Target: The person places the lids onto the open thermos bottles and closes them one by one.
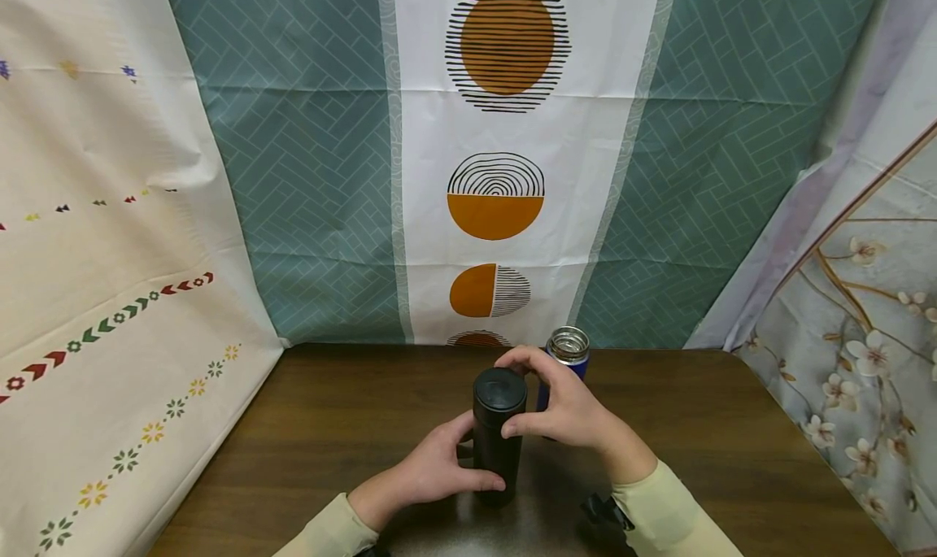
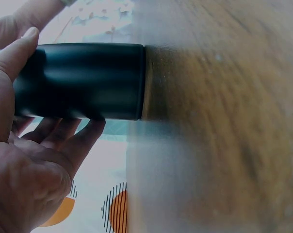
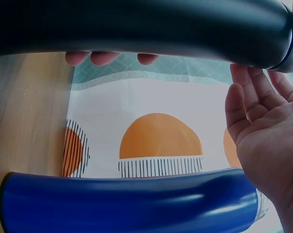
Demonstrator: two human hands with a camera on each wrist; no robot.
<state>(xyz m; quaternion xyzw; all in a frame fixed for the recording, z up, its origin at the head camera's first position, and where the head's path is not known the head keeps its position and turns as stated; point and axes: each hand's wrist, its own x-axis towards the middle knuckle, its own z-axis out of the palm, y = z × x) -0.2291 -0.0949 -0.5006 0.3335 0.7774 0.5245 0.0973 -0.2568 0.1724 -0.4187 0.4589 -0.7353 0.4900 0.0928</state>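
A black flask stands upright on the table, its round black lid on top. My left hand grips the body from the left, thumb across the near side and fingers behind. In the left wrist view the base of the black flask meets the tabletop. From the right, my right hand holds the top around the lid, thumb in front and fingers at the back. Behind that hand a blue flask stands with its metal mouth uncovered. The right wrist view shows the blue body beside the black one.
The dark wooden table ends at the back against a hanging green and white cloth. A cream patterned cloth hangs at the left. At the right hangs a flowered cloth.
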